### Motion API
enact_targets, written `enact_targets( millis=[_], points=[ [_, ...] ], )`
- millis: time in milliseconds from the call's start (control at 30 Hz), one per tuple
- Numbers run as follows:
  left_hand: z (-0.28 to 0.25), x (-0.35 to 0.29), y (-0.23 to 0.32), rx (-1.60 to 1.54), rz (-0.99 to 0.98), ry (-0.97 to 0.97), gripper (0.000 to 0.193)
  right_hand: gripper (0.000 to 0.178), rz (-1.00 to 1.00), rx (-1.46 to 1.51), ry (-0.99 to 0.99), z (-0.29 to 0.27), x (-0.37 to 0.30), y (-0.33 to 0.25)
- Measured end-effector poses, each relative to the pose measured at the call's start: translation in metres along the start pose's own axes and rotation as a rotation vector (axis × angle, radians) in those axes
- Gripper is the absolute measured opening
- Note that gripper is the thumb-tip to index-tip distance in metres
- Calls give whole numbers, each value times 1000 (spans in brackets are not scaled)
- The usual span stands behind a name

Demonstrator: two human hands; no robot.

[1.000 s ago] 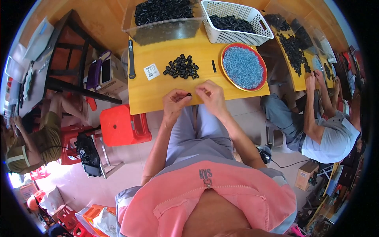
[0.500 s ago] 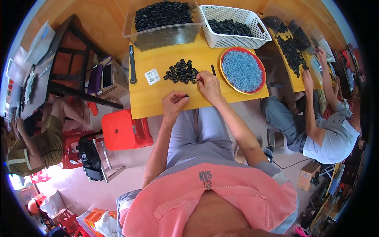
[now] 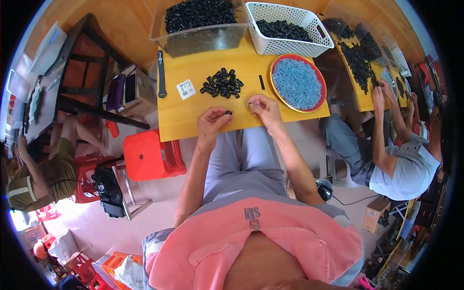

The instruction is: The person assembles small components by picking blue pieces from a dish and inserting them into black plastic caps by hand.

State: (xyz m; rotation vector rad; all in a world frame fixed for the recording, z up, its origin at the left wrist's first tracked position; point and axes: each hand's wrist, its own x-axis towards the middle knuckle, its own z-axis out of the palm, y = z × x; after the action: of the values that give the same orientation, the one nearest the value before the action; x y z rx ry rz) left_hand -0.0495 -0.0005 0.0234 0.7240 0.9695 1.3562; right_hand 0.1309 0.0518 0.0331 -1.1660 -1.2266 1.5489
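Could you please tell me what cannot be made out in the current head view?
All in the head view:
Black piece in the left hand: partly covered by the grip, so its full shape is hidden.
Right hand: the pinch is too small to tell whether it holds anything.
Pale blue bits in the round dish: too small to tell single shapes.
Clear bin: far side cut off by the upper edge.

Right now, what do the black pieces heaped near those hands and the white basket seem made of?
Black pieces: probably plastic, perhaps rubber, with a slight gloss, judging by pale highlights. White basket: likely smooth moulded plastic, given its regular holes.
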Motion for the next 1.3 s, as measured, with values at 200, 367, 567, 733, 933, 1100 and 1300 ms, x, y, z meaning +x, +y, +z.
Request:
enact_targets(
  millis=[200,367,567,733,933,1100,1300],
  points=[
    [5,0,0,-2,-15,-27,15,18,12,62,-105,18,-16,-19],
    [3,-2,-3,11,8,-39,15,17,-50,-8,-74,25,-21,-21],
    [5,-5,-1,22,27,-31,15,16,-194,-251,-5,31,-25,-18],
    [4,-6,-2,39,34,-43,15,17,-180,-372,-25,34,-27,-23],
    [7,-6,1,48,30,-51,15,15,-104,-278,-3,36,-29,-24],
    [6,-7,-2,56,32,-26,13,13,-115,-387,-4,37,-30,-27],
    [12,-7,-2,95,25,-29,12,11,-158,-496,17,34,-26,-19]
  ],
)
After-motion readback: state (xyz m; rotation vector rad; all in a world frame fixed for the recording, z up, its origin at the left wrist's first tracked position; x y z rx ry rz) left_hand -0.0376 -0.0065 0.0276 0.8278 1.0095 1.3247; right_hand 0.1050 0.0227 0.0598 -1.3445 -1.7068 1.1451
